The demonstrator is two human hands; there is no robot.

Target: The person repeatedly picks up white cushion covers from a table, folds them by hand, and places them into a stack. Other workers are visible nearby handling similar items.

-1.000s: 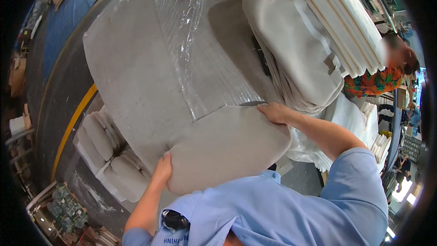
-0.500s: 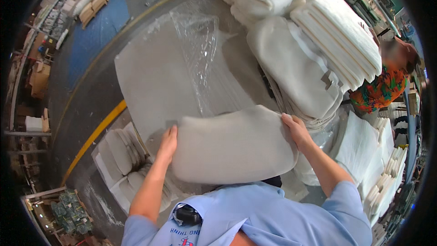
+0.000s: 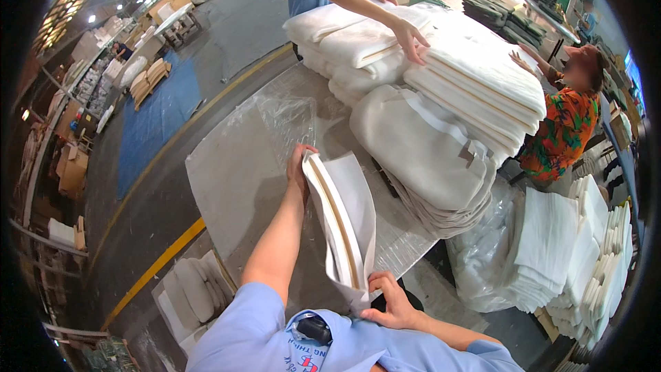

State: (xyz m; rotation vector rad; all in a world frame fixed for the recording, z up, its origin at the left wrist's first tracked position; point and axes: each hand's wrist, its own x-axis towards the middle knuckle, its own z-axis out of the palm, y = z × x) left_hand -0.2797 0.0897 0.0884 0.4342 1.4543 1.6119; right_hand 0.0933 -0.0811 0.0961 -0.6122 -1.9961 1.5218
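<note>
Between my two hands, in front of my chest, a grey cushion cover point(image 3: 363, 196) is turned on edge, showing a white side band with a tan zip-like strip along it. The fingers of my left hand point(image 3: 300, 164) are wrapped round its far end. At the near end, my right hand point(image 3: 394, 305) pinches the lower corner. Below the cover lies a grey sheet-topped table point(image 3: 237, 158) with clear plastic film point(image 3: 279, 120) on it. To the right rests a stack of similar grey covers point(image 3: 420, 148).
Folded white padded pieces point(image 3: 482, 72) are piled beyond the grey stack, with one person's arm point(image 3: 379, 10) reaching over them. Another person in a bright patterned shirt point(image 3: 561, 134) touches the pile from the right. More white stacks point(image 3: 544, 234) and grey pieces point(image 3: 196, 289) flank me.
The cover has turned from lying broad and flat to standing on edge, zip strip upward. My left hand went farther out, my right hand came nearer my body. A person's arm now reaches over the white pile.
</note>
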